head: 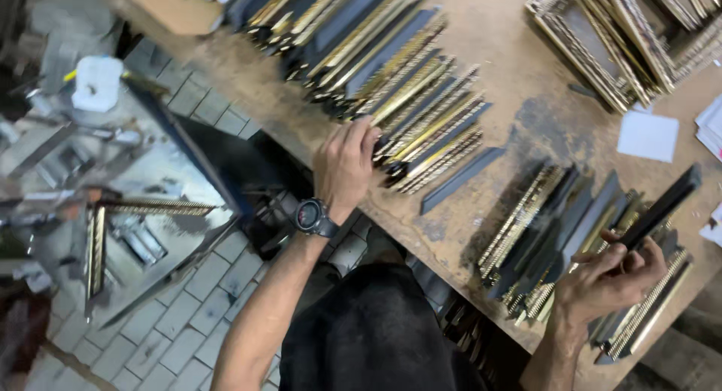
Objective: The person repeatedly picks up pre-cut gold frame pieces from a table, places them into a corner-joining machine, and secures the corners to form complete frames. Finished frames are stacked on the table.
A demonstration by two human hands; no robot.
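**Two hands at rows of frame mouldings on a workbench**

Head view, looking down. The left hand (pixel 346 164) — a dark wristwatch (pixel 310 216) on its wrist — rests with curled fingers on the near end of a long row of moulding strips (pixel 391 83); the fingertips press on the strip ends, touching them, but whether they pinch any one strip cannot be told. The strips in this row, gold-patterned and dark blue-grey, lie side by side, running diagonally from the top of the view towards the bench's near edge. A single dark strip (pixel 460 179) lies apart, just beside the lower end of the row.

The right hand (pixel 608 280) is closed around one black strip (pixel 662 207), which it grips at the lower end; the strip rises tilted up and to the right, above a second pile of strips (pixel 541 233). That pile sits near the bench edge, beneath and about the right hand, in the same gold and dark finishes.

The bench (pixel 519 75) is worn brown wood with dark stains. At its far right corner stands a stack of assembled frames (pixel 602 37) with ornate pale-gold edges. A white paper square (pixel 648 135) lies between that stack and the second pile; more white sheets (pixel 711 128) show at the right margin.

Left of the bench lies a grey tiled floor (pixel 188 316), crowded with blurred metal parts and a white container (pixel 96 83).
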